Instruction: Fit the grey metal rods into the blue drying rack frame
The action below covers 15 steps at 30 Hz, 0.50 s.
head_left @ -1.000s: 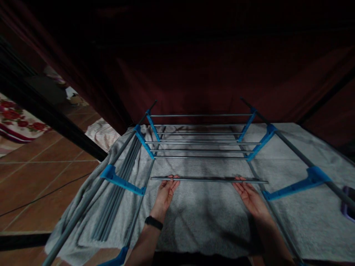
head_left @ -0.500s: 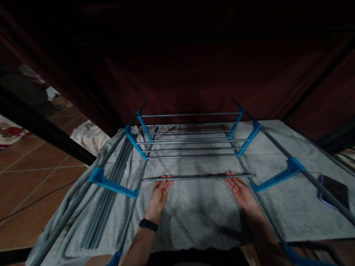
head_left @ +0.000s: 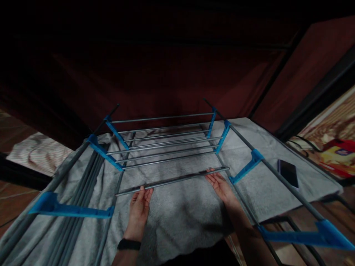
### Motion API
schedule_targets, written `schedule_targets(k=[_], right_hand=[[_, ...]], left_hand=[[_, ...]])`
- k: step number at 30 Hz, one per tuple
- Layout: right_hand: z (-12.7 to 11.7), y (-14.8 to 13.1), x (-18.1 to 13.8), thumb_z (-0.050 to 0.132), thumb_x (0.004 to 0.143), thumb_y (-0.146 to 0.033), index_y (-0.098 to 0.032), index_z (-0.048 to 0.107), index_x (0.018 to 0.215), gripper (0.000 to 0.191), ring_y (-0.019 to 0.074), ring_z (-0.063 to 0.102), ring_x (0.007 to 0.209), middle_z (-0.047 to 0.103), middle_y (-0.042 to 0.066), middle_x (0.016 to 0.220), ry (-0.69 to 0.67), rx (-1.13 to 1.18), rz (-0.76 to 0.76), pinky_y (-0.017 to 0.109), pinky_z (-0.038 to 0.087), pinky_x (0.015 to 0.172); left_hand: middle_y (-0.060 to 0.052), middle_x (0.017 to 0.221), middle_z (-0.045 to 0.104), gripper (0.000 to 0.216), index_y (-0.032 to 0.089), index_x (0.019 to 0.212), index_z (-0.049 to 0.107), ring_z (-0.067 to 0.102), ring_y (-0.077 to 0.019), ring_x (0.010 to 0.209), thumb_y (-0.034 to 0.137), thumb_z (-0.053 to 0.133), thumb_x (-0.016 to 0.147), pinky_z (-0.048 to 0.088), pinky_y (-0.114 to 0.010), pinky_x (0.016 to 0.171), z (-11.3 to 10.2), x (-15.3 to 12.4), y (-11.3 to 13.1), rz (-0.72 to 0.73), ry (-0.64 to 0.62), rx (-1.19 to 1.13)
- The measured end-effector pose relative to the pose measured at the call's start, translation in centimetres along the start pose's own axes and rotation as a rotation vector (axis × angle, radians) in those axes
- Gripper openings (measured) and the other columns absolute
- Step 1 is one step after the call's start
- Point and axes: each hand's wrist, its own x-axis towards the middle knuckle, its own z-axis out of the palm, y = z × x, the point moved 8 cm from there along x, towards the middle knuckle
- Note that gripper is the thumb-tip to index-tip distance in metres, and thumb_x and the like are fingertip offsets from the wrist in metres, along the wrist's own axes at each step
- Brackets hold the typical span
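Note:
A thin grey metal rod (head_left: 174, 180) spans between my two hands, its left end lower than its right. My left hand (head_left: 140, 207), with a black band on the wrist, pinches it near the left end. Near the right end, the fingers of my right hand (head_left: 220, 184) grip the same rod. Around them stands a rack frame of grey tubes with blue plastic brackets. A left bracket (head_left: 74, 210) and a right bracket (head_left: 246, 167) flank the held rod, whose ends are close to them. Farther back, several crossbars (head_left: 169, 159) join the other bracket pairs.
Several loose grey tubes (head_left: 80, 195) lie on the grey cloth (head_left: 177, 218) at the left. A phone (head_left: 288, 173) rests on the cloth at the right. Dark red wooden panels (head_left: 166, 77) rise behind the rack. A red and yellow package (head_left: 338, 155) is at the far right.
The view has turned to the right, so the rack appears farther left. Both hands still hold the rod, which now looks more slanted, its right end higher.

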Motion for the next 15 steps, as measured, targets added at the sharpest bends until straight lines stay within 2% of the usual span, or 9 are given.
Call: schedule_targets(k=[5, 9, 12, 15], right_hand=[[0.7, -0.2, -0.4, 0.097, 0.077, -0.051, -0.036, 0.08, 0.097, 0.03, 0.0365, 0.077, 0.137, 0.089, 0.006, 0.118, 0.036, -0.035, 0.007, 0.068, 0.052, 0.133], [1.2, -0.2, -0.6, 0.104, 0.074, -0.049, -0.036, 0.079, 0.089, 0.032, 0.0395, 0.08, 0.129, 0.089, 0.005, 0.111, 0.009, -0.015, 0.009, 0.07, 0.055, 0.13], [1.7, -0.3, -0.6, 0.103, 0.078, -0.047, -0.038, 0.081, 0.092, 0.028, 0.0417, 0.081, 0.127, 0.089, 0.005, 0.109, -0.044, 0.0, 0.003, 0.072, 0.055, 0.129], [2.0, -0.3, -0.5, 0.098, 0.084, -0.048, -0.038, 0.082, 0.102, 0.026, 0.0382, 0.081, 0.129, 0.089, 0.004, 0.113, -0.078, -0.005, 0.002, 0.07, 0.054, 0.13]], left_hand=[[0.001, 0.078, 0.079, 0.034, 0.025, 0.071, 0.066, 0.081, -0.016, 0.078, 0.006, 0.077, 0.097, 0.071, -0.031, 0.094, 0.2, 0.1, 0.3, 0.016, -0.037, 0.03], [-0.002, 0.084, 0.084, 0.03, 0.02, 0.075, 0.072, 0.084, -0.0151, 0.083, -0.002, 0.073, 0.095, 0.071, -0.031, 0.098, 0.4, -0.2, 0.3, -0.037, -0.057, 0.03], [-0.002, 0.087, 0.085, 0.025, 0.02, 0.079, 0.075, 0.085, -0.0165, 0.087, -0.002, 0.077, 0.093, 0.071, -0.032, 0.101, 0.5, -0.1, 0.3, -0.041, -0.084, 0.063], [-0.001, 0.087, 0.085, 0.025, 0.022, 0.079, 0.074, 0.086, -0.0183, 0.09, 0.003, 0.081, 0.093, 0.07, -0.035, 0.104, 0.5, 0.4, 0.4, -0.008, -0.098, 0.101]])
